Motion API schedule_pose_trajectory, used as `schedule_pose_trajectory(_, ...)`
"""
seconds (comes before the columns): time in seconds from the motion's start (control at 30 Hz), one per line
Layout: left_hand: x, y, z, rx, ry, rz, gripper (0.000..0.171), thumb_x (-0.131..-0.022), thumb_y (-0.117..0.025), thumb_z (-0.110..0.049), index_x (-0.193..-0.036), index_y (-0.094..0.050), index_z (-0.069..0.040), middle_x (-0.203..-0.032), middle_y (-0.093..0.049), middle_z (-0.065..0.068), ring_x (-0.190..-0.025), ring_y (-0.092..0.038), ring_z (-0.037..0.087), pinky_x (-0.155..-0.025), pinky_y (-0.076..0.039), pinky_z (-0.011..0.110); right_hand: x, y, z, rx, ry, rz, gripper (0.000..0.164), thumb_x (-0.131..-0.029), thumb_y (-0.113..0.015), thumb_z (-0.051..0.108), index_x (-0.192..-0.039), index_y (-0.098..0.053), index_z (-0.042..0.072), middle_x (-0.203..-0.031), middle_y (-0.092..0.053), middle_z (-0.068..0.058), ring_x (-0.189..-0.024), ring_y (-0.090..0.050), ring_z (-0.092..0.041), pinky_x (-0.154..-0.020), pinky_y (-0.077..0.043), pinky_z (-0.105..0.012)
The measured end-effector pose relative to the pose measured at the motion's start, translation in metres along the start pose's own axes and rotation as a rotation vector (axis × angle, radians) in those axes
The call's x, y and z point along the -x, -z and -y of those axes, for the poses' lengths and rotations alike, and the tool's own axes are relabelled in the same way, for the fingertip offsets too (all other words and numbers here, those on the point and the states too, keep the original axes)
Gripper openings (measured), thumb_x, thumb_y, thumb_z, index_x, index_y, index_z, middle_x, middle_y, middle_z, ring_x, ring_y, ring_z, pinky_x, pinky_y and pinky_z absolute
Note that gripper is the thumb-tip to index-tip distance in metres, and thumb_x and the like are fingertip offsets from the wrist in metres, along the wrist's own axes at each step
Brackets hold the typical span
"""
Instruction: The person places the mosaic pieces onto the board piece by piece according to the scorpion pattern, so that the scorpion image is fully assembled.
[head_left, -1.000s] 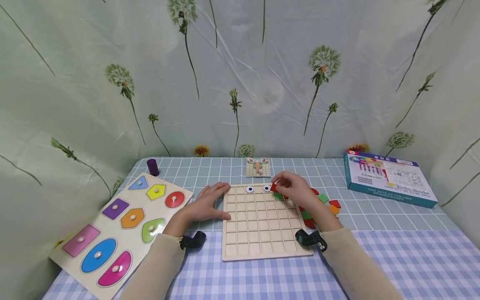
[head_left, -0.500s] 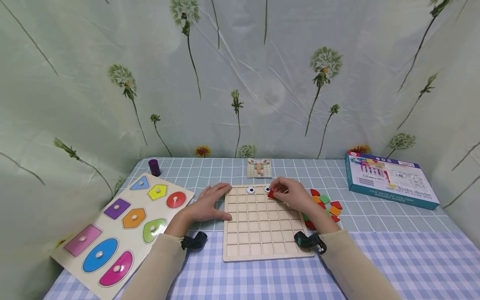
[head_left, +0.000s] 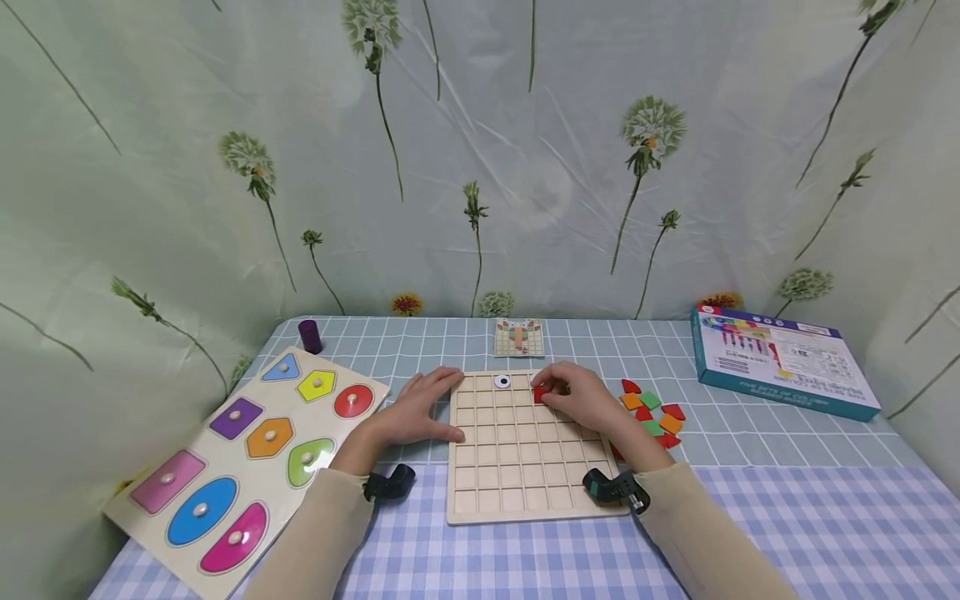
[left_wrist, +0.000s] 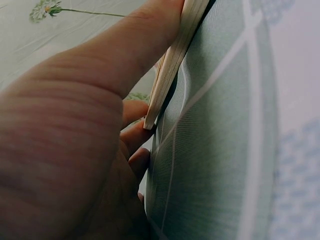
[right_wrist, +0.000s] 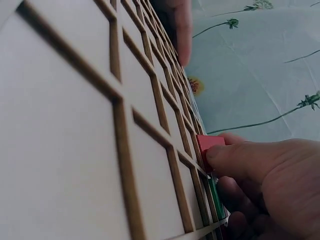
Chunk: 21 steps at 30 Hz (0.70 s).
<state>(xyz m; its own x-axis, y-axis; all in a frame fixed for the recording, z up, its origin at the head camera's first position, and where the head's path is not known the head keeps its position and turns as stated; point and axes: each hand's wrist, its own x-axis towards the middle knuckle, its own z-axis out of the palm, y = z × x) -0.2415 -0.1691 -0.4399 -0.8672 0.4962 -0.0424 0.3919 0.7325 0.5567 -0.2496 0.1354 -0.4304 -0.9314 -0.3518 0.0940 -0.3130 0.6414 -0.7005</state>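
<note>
A wooden grid board (head_left: 517, 454) lies on the cloth between both hands. My left hand (head_left: 416, 408) rests against its left edge, thumb and fingers spread; the left wrist view shows the thumb along the board's edge (left_wrist: 172, 65). Near the top of the grid, my right hand (head_left: 581, 396) pinches a red piece (head_left: 538, 395) between thumb and finger. In the right wrist view the red piece (right_wrist: 216, 141) touches the grid, but whether it is fully seated I cannot tell. A green piece (right_wrist: 216, 197) sits just beside it. One eye disc (head_left: 502, 382) shows in the top row.
Several loose red, green and orange pieces (head_left: 652, 427) lie right of the board, partly behind the right forearm. A small pattern card (head_left: 519, 337) lies behind the board. A knobbed shape puzzle (head_left: 281, 402) and a purple cylinder (head_left: 310, 336) are at left, a flat box (head_left: 783, 362) at right.
My right hand has brought the red piece slightly left and down the grid, from beside the second eye disc to below it. That disc is now hidden by the hand. My left hand stays put.
</note>
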Motion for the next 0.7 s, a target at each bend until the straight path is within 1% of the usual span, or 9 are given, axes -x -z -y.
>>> schedule_pose_trajectory(0.3,-0.001,0.0009,-0.0002,0.002,-0.01,-0.002,0.097,-0.078,-0.081,-0.048,-0.156,-0.035,-0.013,-0.162,-0.032,0.01,-0.152,-0.026,0.03,-0.126,-0.007,0.059,-0.0003,0.0007,-0.0014,0.097,0.018,-0.009,0.019,-0.091,-0.071,0.01,-0.109,-0.076,0.015,-0.095,-0.063,-0.001,-0.08,-0.053,-0.012,-0.071,-0.047,-0.027)
schedule_pose_trajectory(0.47,-0.0005,0.0011,0.0001,0.001,-0.004,0.004,0.097,-0.078,-0.082,-0.048,-0.156,-0.035,-0.013,-0.162,-0.032,0.01,-0.152,-0.025,0.031,-0.126,-0.007,0.059,0.0008,0.0001,-0.0013,0.081,0.026,0.003,0.019,-0.092,-0.071,0.01,-0.11,-0.075,0.014,-0.093,-0.063,-0.001,-0.079,-0.053,-0.012,-0.07,-0.047,-0.026)
schedule_pose_trajectory(0.6,-0.0001,0.0009,-0.0005,0.001,-0.004,0.003,0.097,-0.078,-0.081,-0.048,-0.156,-0.035,-0.014,-0.162,-0.032,0.01,-0.152,-0.025,0.031,-0.126,-0.007,0.059,0.0017,-0.0006,-0.0015,0.055,0.023,-0.005,0.014,-0.091,-0.071,0.008,-0.103,-0.074,0.014,-0.093,-0.064,-0.001,-0.078,-0.053,-0.013,-0.071,-0.047,-0.026)
schedule_pose_trajectory(0.7,0.0004,0.0008,-0.001,0.003,0.0,0.002,0.097,-0.078,-0.081,-0.048,-0.156,-0.035,-0.013,-0.162,-0.032,0.01,-0.152,-0.025,0.03,-0.126,-0.007,0.058,0.0019,-0.0005,-0.002,0.066,0.028,-0.01,0.011,-0.091,-0.072,0.009,-0.099,-0.075,0.016,-0.095,-0.066,-0.001,-0.078,-0.053,-0.012,-0.071,-0.047,-0.026)
